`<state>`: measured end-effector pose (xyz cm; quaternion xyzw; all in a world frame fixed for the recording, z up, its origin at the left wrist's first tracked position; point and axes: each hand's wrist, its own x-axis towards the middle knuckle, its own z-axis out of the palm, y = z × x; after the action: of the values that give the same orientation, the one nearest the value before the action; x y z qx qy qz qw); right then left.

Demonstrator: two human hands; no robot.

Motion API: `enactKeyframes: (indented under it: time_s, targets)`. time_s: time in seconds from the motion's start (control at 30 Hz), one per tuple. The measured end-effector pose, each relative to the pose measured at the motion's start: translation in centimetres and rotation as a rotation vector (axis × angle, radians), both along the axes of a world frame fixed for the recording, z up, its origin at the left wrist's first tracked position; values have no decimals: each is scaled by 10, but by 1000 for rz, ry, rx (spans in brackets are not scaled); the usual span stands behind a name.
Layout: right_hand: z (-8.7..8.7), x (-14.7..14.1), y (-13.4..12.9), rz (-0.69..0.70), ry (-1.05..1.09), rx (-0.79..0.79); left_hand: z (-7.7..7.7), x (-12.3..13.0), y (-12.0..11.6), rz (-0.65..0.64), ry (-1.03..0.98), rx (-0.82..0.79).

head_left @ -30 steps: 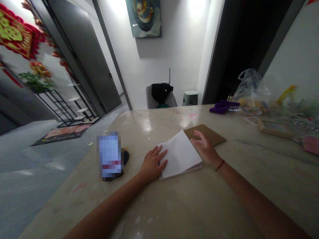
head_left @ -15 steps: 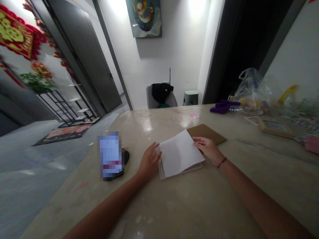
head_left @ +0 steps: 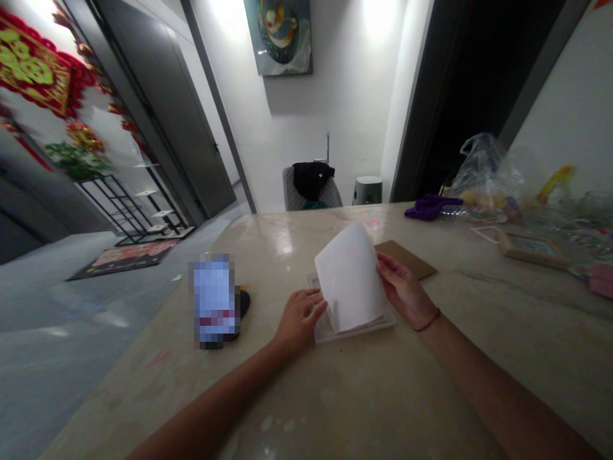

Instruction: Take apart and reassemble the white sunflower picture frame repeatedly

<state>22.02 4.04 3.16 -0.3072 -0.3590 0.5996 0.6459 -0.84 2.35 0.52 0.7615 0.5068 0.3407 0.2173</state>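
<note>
A sheet of white paper [head_left: 352, 281] stands tilted and slightly curved above a shallow light-coloured frame [head_left: 355, 332] on the table. My right hand [head_left: 405, 291] pinches the sheet's right edge between thumb and fingers. At the sheet's left edge is my left hand [head_left: 301, 313], thumb and fingers apart over the frame's left side; whether its fingertips touch the paper I cannot tell. A brown board [head_left: 409, 260] lies flat behind the right hand, partly hidden by the sheet and hand.
On the left of the marble-look table [head_left: 287, 409] a phone with a blurred screen [head_left: 214, 297] leans on a dark stand. To the right lie a wooden picture frame [head_left: 534, 249], a purple cloth [head_left: 426, 206] and a clear plastic bag [head_left: 488, 176]. A chair [head_left: 290, 188] stands beyond.
The paper has been lifted and tilted up from the frame, baring its left side. My right hand has risen with it and turned; my left hand has shifted slightly right and down.
</note>
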Motion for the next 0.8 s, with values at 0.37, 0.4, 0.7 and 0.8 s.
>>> enactKeyframes:
  time_s: [0.37, 0.4, 0.7, 0.8]
  targets:
    - [-15, 2, 7, -252, -279, 20, 1, -2, 2, 165, -533, -159]
    - [-17, 2, 7, -286, -336, 35, 2, -3, 2, 209, -565, -159]
    - [-23, -13, -3, -393, -669, 184, -6, -7, 13, 380, -543, -106]
    - [-11, -17, -11, -305, -637, 261, -10, -8, 17, 415, -530, -79]
